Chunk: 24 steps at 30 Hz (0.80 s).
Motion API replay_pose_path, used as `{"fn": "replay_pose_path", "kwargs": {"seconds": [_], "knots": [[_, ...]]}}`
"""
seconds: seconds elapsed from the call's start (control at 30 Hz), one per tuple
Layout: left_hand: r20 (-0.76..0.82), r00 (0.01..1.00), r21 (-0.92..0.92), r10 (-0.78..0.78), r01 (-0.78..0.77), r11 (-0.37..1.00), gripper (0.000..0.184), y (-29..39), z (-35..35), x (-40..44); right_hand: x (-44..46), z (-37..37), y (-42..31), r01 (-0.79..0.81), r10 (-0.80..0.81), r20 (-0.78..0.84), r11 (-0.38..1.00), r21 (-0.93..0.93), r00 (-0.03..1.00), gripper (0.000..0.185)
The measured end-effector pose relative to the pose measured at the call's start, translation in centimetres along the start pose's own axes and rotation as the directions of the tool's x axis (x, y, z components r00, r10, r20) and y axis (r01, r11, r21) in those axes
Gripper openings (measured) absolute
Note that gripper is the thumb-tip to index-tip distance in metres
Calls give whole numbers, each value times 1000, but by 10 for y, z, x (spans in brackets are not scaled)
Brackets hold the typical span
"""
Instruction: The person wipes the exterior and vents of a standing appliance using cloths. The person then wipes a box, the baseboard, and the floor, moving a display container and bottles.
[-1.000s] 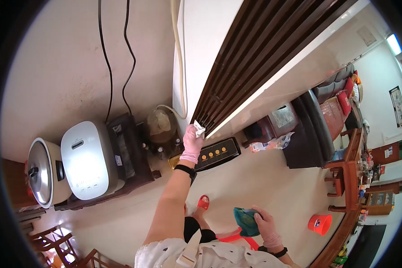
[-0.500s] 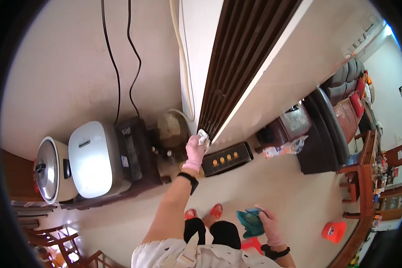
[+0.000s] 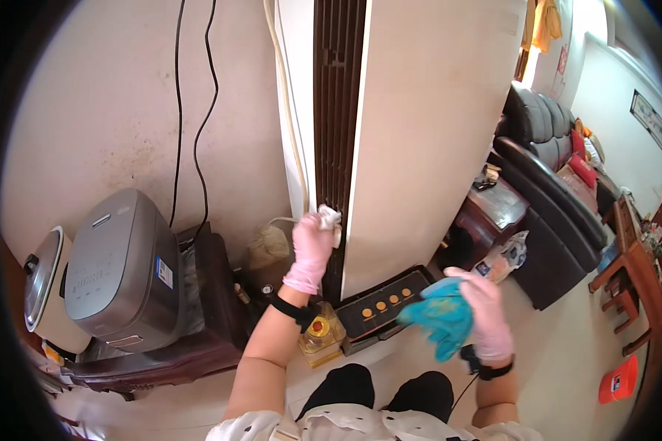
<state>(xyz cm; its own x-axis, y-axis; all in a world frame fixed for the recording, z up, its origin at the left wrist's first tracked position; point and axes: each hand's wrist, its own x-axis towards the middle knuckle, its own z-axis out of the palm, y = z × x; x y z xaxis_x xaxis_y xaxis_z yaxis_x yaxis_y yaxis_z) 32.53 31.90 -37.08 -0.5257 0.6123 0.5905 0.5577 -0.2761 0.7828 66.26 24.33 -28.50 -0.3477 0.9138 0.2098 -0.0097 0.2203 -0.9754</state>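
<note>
My left hand (image 3: 313,244) clasps a crumpled white cloth (image 3: 329,216) at the brown slatted grille (image 3: 337,125); my right hand (image 3: 488,312) grips a teal cloth (image 3: 443,316)

Single head-worn cam, wide fisheye look, dark rounded border at the edges. Faces forward and down from the wearer's head: shirt (image 3: 368,428) and knees (image 3: 346,389) along the bottom edge, foreshortened. Left hand (image 3: 312,246) near mid-frame, right hand (image 3: 487,312) lower right, both close in. White cabinet (image 3: 434,132) just ahead, its dark slatted strip (image 3: 338,110) running down from the top edge past centre. Left side: grey cooker (image 3: 114,272), near. Right side looks deep into the room: sofa (image 3: 559,220) farther off, framed picture (image 3: 650,120) farthest, tilted.
</note>
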Motion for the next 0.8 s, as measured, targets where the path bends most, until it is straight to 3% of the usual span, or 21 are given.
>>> {"fn": "replay_pose_path", "kwargs": {"seconds": [0.03,0.07,0.1,0.13,0.2,0.23,0.27,0.33,0.4,0.43,0.47,0.53,0.6,0.63,0.67,0.8], "knots": [[-105,992,-52,-73,68,996,9,34,-10,13,6,2,-1,-6,6,-1,1000,-15,1000,27],[-230,973,-322,-28,-49,946,10,76,-16,30,10,5,-2,-94,89,37,984,149,995,27],[-318,940,-118,121,-166,979,9,87,-17,57,12,8,-5,-175,157,83,932,316,984,27],[-388,897,-86,210,-262,961,9,118,-19,73,15,10,-15,-171,153,80,930,326,985,27],[-428,848,-185,311,-419,889,6,117,3,82,13,11,-33,1,-15,51,966,258,999,27],[-480,705,89,522,-553,828,10,113,5,75,11,11,-32,116,-117,-3,980,165,993,28],[-482,683,102,549,-578,809,15,95,11,65,6,12,-26,119,-119,-10,979,168,993,28],[-452,737,158,503,-489,858,16,47,22,20,-9,14,-4,55,-42,-69,979,196,997,27],[-229,887,212,402,-357,910,17,-1,19,-17,-24,13,27,4,-2,-15,990,141,1000,27],[-115,939,51,325,-321,946,11,-20,17,-12,-31,10,31,-32,31,7,991,126,999,28],[-145,989,-428,6,-68,901,11,0,11,3,-35,11,28,-73,70,31,991,112,997,28],[-401,877,-239,265,-379,894,13,72,-14,53,-43,9,1,-109,110,10,976,189,994,28],[-315,912,-76,262,-300,951,16,121,-23,92,-50,5,-13,-154,161,-2,953,261,987,28],[-347,897,-200,275,-357,912,9,99,0,106,-51,2,-13,-115,130,-38,955,275,991,29],[-421,800,26,427,-461,887,8,109,-5,93,-52,-2,-12,-77,102,-73,955,288,992,29],[-228,841,219,491,-448,867,11,14,6,17,-63,-1,23,-109,130,-77,966,233,988,27]]}}
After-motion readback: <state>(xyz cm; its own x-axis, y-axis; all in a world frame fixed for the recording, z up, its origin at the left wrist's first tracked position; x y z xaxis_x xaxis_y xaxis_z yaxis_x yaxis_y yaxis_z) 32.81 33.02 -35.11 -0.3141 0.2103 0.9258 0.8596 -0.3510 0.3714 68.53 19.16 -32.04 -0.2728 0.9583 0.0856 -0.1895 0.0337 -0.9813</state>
